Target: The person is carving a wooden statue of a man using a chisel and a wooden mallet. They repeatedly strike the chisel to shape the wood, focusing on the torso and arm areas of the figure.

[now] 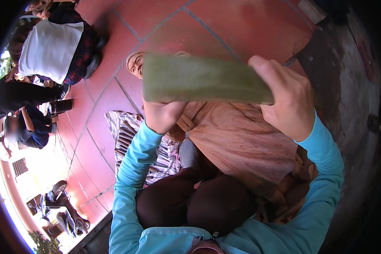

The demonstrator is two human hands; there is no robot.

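Observation:
Both my hands hold up an olive-green strip (199,80), stretched crosswise and smeared by motion. It looks like a flat sheet of sandpaper or cloth; I cannot tell which. My left hand (163,115) grips the strip's left end, its fingers hidden behind it. At the other end my right hand (288,98) is closed, with the strip pinched between thumb and fingers. Under the strip lies a large carved wooden figure (245,137), reddish brown, with flowing folds. Its carved face (135,64) shows past the strip's upper left corner, and the part between is covered.
Left of my knees, a striped cloth (113,120) carries several chisel-like tools (126,137). Red floor tiles (97,161) spread around. Several people sit or stand at far left, one in a white top (51,48). A motorbike (67,211) is parked at lower left.

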